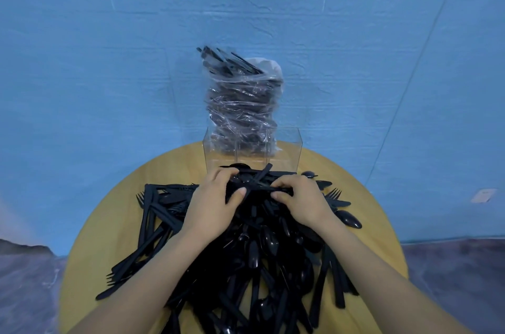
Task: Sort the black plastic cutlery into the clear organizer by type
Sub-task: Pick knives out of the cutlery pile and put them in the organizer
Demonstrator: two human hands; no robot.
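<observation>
A large pile of black plastic cutlery [246, 246] covers the round wooden table [90, 246], forks fanning out at the pile's left edge. On the pile's far side, the left hand [216, 202] curls its fingers round a bundle of handles [254, 183], thumb pressed on top. The right hand [300, 202] grips the same bundle from the other end. Just behind the pile stands the clear organizer [252, 152], and behind that a plastic bag [243, 104] stuffed with more black cutlery.

place: makeshift staged set | blue cloth backdrop [109, 74] | round wooden table [93, 238]
</observation>
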